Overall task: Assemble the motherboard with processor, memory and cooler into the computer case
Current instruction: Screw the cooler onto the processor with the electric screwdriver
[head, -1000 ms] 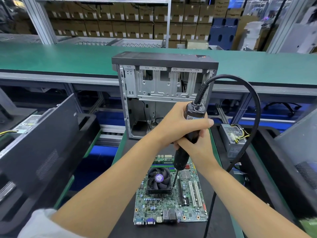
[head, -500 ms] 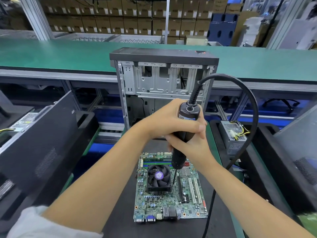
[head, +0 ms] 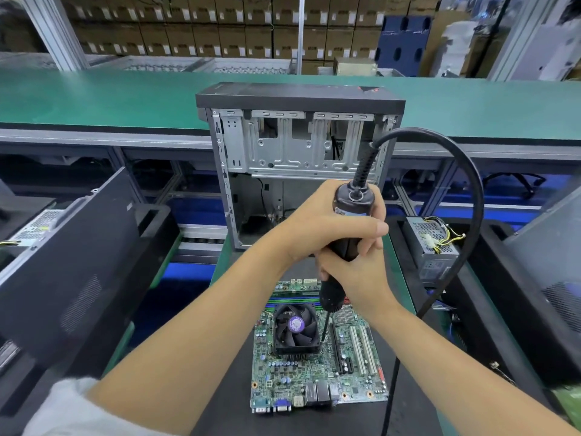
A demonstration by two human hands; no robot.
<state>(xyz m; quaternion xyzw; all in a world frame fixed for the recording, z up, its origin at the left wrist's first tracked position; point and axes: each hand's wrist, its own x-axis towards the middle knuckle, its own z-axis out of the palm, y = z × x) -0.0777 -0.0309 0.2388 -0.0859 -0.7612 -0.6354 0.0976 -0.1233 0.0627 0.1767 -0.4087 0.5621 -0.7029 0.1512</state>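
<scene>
Head view: compared with a second ago not much has moved, so the cooler (head: pixel 295 328) screw looks mid-drive. Left hand (head: pixel 317 225) and right hand (head: pixel 355 272) both wrap the electric screwdriver (head: pixel 349 234), bit at the cooler's right corner on the motherboard (head: pixel 317 366). The empty case (head: pixel 298 158) waits behind, on the tabletop (head: pixel 94 96).

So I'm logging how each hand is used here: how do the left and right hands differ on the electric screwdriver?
The left hand wraps the upper body of the electric screwdriver, near its cable end; the right hand grips lower, nearer the bit. The left hand lies over the top of the right hand. Both curl round the tool, whose bit points down beside the cooler fan.
</scene>
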